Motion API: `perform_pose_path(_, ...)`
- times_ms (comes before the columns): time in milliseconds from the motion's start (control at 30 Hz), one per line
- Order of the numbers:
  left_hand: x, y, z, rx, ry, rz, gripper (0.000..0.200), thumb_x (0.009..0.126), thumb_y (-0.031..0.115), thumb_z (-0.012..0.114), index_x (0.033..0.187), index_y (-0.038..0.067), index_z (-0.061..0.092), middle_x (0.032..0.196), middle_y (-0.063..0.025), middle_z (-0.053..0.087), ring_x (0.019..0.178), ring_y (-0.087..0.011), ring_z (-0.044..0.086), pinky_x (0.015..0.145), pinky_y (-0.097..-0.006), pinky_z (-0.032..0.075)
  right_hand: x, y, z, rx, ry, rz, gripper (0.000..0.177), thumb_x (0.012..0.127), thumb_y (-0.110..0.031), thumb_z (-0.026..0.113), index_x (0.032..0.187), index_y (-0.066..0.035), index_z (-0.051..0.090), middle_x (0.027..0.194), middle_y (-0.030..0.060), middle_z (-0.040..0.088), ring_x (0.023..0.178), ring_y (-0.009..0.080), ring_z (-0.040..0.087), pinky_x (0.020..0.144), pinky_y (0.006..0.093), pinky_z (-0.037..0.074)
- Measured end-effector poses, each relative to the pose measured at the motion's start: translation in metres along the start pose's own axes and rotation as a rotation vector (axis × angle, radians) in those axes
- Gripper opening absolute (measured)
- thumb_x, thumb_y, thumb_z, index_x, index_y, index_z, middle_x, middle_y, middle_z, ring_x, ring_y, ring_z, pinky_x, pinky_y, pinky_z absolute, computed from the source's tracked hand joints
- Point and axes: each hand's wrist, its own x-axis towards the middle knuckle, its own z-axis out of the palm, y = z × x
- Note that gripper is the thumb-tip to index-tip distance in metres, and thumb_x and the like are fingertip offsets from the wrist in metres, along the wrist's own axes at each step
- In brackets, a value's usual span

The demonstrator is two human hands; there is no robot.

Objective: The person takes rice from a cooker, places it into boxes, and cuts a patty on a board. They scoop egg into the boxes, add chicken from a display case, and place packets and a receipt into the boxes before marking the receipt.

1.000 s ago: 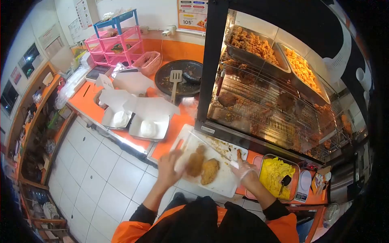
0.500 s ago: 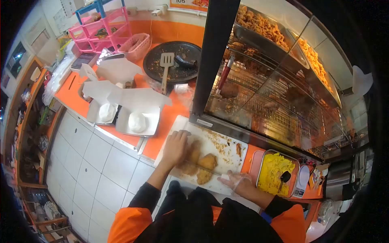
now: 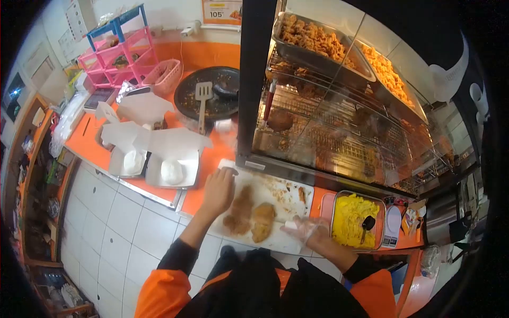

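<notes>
A white cutting board (image 3: pixel 278 186) lies on the orange counter in front of me, scattered with crumbs. Two breaded fried chicken pieces lie on it side by side, one on the left (image 3: pixel 238 213) and one on the right (image 3: pixel 263 221). My left hand (image 3: pixel 218 190) rests flat on the board's left part, right beside the left piece. My right hand (image 3: pixel 308 229), in a clear plastic glove, is at the board's right front corner, next to something small and white. Whether it grips anything is unclear.
A metal tray of yellow food (image 3: pixel 354 218) with a black scoop stands right of the board. A glass warming cabinet (image 3: pixel 328 111) holds fried chicken behind it. Two open white boxes with rice (image 3: pixel 172 170) sit to the left, with a black pan and spatula (image 3: pixel 204 98) and pink racks (image 3: pixel 123 55) behind them.
My left hand came down from above the chicken onto the board beside it. My right hand drew back from the board's far right to its front corner. The view shifted.
</notes>
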Motion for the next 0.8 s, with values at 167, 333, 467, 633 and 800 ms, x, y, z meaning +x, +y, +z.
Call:
perform_pose_path(167, -0.007, -0.017, 0.034, -0.075, -0.078, -0.021, 0.022, 0.081, 0.006, 0.054, 0.103, 0.006, 0.054, 0.099, -0.0122, 0.057, 0.092, -0.0323, 0.052, 0.079, -0.0445, 0.040, 0.027, -0.001, -0.018, 0.171, -0.106, 0.169, 0.055, 0.096, -0.046, 0.034, 0.135, -0.008, 0.045, 0.117, 0.0114, 0.061, 0.103, 0.0238, 0.063, 0.092, 0.0461, 0.048)
perform_pose_path(333, -0.012, -0.036, 0.053, -0.137, -0.064, -0.060, 0.021, 0.083, 0.005, 0.051, 0.105, 0.007, 0.054, 0.100, -0.0119, 0.055, 0.094, -0.0314, 0.051, 0.079, -0.0435, 0.039, 0.055, 0.034, 0.066, -0.082, 0.260, -0.172, 0.058, 0.096, -0.049, 0.034, 0.133, -0.005, 0.046, 0.097, 0.0147, 0.068, 0.094, 0.0237, 0.067, 0.092, 0.0370, 0.048)
perform_pose_path(467, 0.000, -0.038, 0.048, -0.042, -0.091, 0.003, 0.023, 0.083, 0.003, 0.050, 0.105, 0.008, 0.054, 0.101, -0.0113, 0.054, 0.096, -0.0306, 0.051, 0.077, -0.0429, 0.038, 0.033, 0.005, 0.001, 0.163, 0.073, 0.010, 0.057, 0.097, -0.050, 0.034, 0.133, -0.008, 0.046, 0.098, 0.0153, 0.068, 0.097, 0.0232, 0.066, 0.094, 0.0355, 0.047)
perform_pose_path(633, 0.010, -0.035, 0.035, -0.077, -0.043, 0.076, 0.025, 0.078, 0.002, 0.052, 0.103, 0.004, 0.054, 0.098, -0.0144, 0.056, 0.088, -0.0345, 0.053, 0.076, -0.0440, 0.040, 0.024, 0.004, -0.015, 0.341, 0.059, 0.117, 0.058, 0.095, -0.055, 0.034, 0.128, -0.011, 0.052, 0.106, 0.0161, 0.067, 0.103, 0.0251, 0.064, 0.093, 0.0377, 0.047)
perform_pose_path(800, 0.022, -0.041, 0.043, -0.115, -0.120, -0.059, 0.020, 0.080, 0.003, 0.051, 0.100, 0.003, 0.052, 0.096, -0.0173, 0.055, 0.089, -0.0368, 0.053, 0.076, -0.0460, 0.041, 0.028, 0.016, -0.018, 0.349, 0.066, 0.119, 0.058, 0.094, -0.056, 0.035, 0.130, -0.014, 0.051, 0.110, 0.0128, 0.066, 0.108, 0.0230, 0.062, 0.097, 0.0373, 0.044)
